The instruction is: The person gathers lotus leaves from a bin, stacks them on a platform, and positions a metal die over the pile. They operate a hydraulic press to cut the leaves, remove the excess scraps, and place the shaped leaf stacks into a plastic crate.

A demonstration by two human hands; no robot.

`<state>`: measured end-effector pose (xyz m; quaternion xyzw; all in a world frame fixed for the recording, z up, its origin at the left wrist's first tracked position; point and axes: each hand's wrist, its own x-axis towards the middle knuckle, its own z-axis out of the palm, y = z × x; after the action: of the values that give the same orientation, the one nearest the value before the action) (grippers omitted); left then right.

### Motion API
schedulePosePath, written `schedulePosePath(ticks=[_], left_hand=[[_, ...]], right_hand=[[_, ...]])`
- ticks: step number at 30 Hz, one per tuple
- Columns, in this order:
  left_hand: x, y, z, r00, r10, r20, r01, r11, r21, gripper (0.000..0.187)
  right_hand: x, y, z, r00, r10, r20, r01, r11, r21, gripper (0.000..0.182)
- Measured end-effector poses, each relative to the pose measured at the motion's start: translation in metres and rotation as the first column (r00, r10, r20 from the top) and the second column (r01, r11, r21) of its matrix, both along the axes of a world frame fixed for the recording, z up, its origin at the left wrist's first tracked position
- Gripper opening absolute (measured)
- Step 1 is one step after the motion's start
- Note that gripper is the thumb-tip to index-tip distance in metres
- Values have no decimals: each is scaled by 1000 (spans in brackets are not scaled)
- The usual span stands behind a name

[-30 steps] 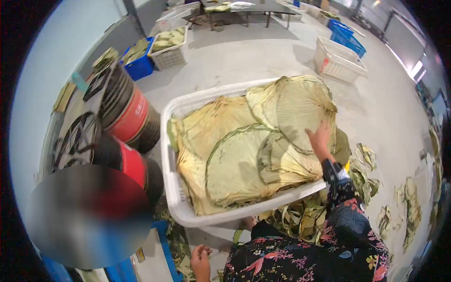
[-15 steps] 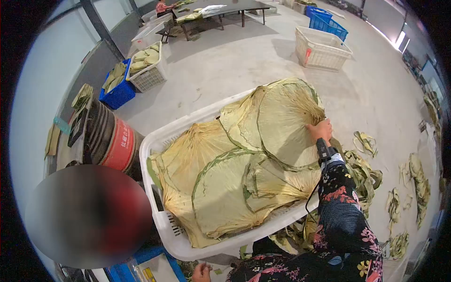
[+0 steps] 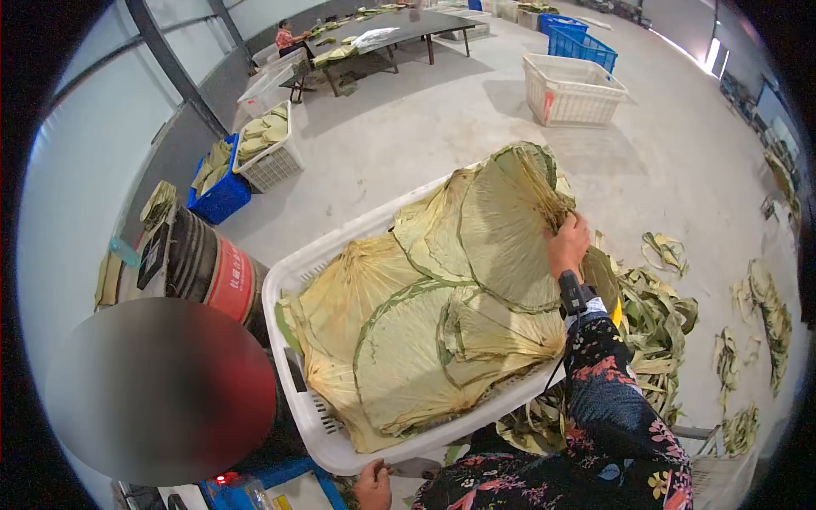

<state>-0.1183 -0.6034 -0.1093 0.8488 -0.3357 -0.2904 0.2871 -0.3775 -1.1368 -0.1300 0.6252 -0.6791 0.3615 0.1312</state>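
Note:
Overlapping, pale-green dried leaves (image 3: 408, 357), fan-shaped with gathered yellowish stem ends, fill a white plastic basket (image 3: 283, 340) in front of me. My right hand (image 3: 568, 246) closes on the gathered end of a stack of dried leaves (image 3: 510, 225) at the basket's right side; fingers wrap over the edge and the thumb lies out of sight. Low in the view, my left hand (image 3: 372, 486) is beside the basket's near rim, fingers curled together. I cannot tell whether it holds anything. A black band with a small device (image 3: 575, 293) circles my right wrist.
Leaf scraps (image 3: 650, 340) lie heaped right of the basket, with more on the floor. A dark barrel with a red label (image 3: 229, 276) stands left. Behind are leaf-filled crates (image 3: 270, 161), a white crate (image 3: 574, 89) and a long table (image 3: 416, 30) with a seated person (image 3: 289, 38).
My right hand has shifted slightly left and down in view, its fingers now round the leaf stack's edge. My left hand shows a little higher. The camera view has shifted slightly.

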Motion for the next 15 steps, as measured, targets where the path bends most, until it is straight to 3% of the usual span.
schedulePosePath(ticks=[1, 6, 8, 9, 11, 12, 14, 15], left_hand=[[-1, -1, -2, 999, 34, -40, -38, 994, -99, 25], [-4, -9, 9, 998, 55, -22, -57, 991, -119, 24], [-5, -10, 13, 997, 61, -39, -65, 990, -124, 24], [-4, -10, 13, 996, 73, -50, -78, 992, -103, 24], [-3, -10, 11, 995, 84, -58, -89, 993, -82, 24], [-3, -11, 12, 997, 60, -52, -65, 993, -103, 24], [-5, -13, 14, 998, 37, -47, -43, 991, -124, 24], [-10, -24, 28, 986, 49, -160, -72, 987, -141, 25]], right_hand=[[2, 1, 0, 999, 26, 41, -28, 998, 50, 55], [5, 11, 6, 990, 118, 74, -125, 986, 106, 45], [6, 15, 8, 979, 173, -104, -180, 982, -57, 39], [6, 14, 9, 980, 172, -102, -179, 982, -59, 39], [6, 12, 10, 956, 186, -227, -246, 929, -276, 27], [9, 16, 12, 957, 185, -225, -245, 929, -277, 27], [23, 31, 10, 931, 354, -89, -355, 935, 3, 15], [30, 45, 12, 895, 419, -154, -433, 899, -66, 10]])
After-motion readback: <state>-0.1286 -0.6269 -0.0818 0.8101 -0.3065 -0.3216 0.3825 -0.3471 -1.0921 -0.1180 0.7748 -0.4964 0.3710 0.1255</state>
